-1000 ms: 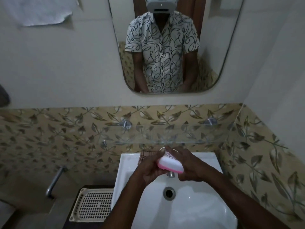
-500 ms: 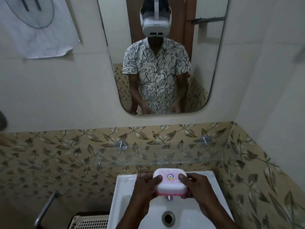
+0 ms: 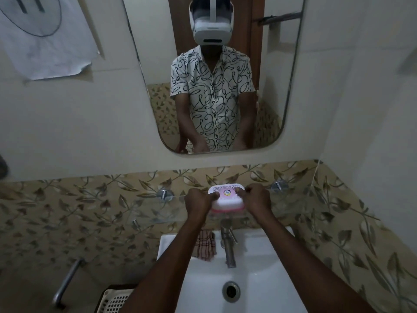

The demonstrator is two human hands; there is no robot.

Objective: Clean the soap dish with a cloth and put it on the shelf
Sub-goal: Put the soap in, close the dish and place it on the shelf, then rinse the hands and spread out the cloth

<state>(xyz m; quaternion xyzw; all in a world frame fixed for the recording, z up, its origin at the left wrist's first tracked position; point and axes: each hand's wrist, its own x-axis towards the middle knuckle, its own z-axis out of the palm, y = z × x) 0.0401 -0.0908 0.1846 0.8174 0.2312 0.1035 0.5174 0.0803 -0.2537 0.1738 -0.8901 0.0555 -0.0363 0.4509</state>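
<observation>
- Two hands at a clear glass wall shelf (image 3: pixel 140 213), held on round chrome mounts against leaf-patterned tan tile.
- White ceramic sink (image 3: pixel 259 274) below, steel tap (image 3: pixel 228 247) at its middle.
- Checked brown-and-white cloth (image 3: pixel 205 246) lies on the sink's back rim, left of the tap.
- White-lidded pink plastic soap dish (image 3: pixel 226 199) sits at shelf level; contact with the glass unclear.
- Left hand (image 3: pixel 198 201) pinches the dish's left end, thumb on the lid.
- Right hand (image 3: pixel 256 198) pinches the right end likewise.

I see glossy plastic soap dish (image 3: pixel 227 198), clear glass shelf (image 3: pixel 293 203), shiny metal tap (image 3: pixel 228 247), checked cloth (image 3: pixel 205 245), glazed white basin (image 3: pixel 266 288).
</observation>
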